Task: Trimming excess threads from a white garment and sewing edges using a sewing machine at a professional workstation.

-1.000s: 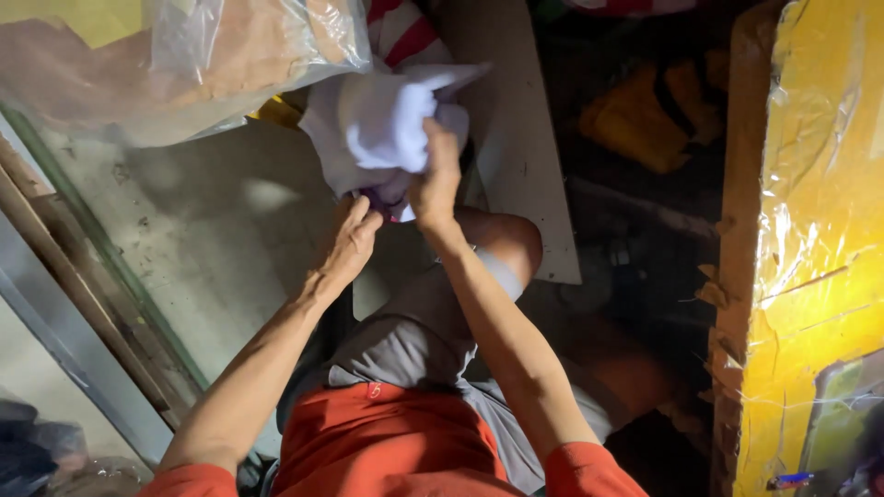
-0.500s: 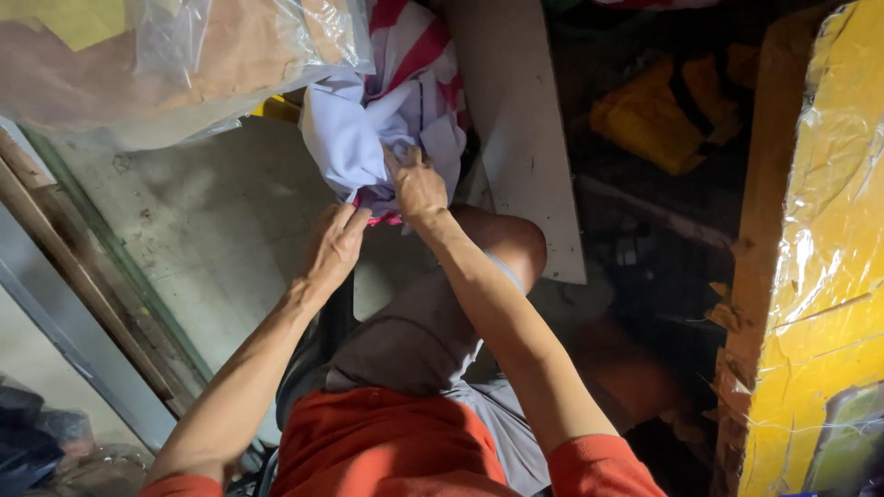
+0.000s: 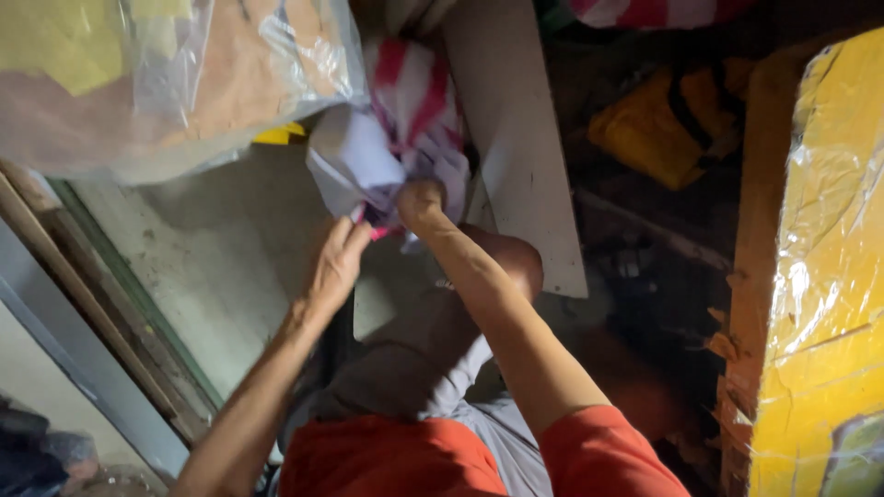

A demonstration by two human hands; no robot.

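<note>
- The big clear plastic bag (image 3: 166, 83), stuffed with yellow and tan material, fills the upper left above the bare concrete floor (image 3: 212, 267); a plastic-wrapped yellow block (image 3: 829, 276) stands at the right.
- A pale board (image 3: 516, 147) lies just beside the cloth bundle.
- The cloth bundle (image 3: 387, 156), white with a red-and-white striped piece behind it, hangs in front of me over my knee. A second ago the white part was spread up higher; now it has dropped and bunched, and more stripe shows, so I judge I am gathering it in.
- My right hand (image 3: 421, 201) is fisted, its grip closed tight on the bundle's lower edge.
- My left hand (image 3: 339, 262) reaches up with fingers loosely extended, fingertips at the bundle's underside; I cannot tell if it grips.
</note>
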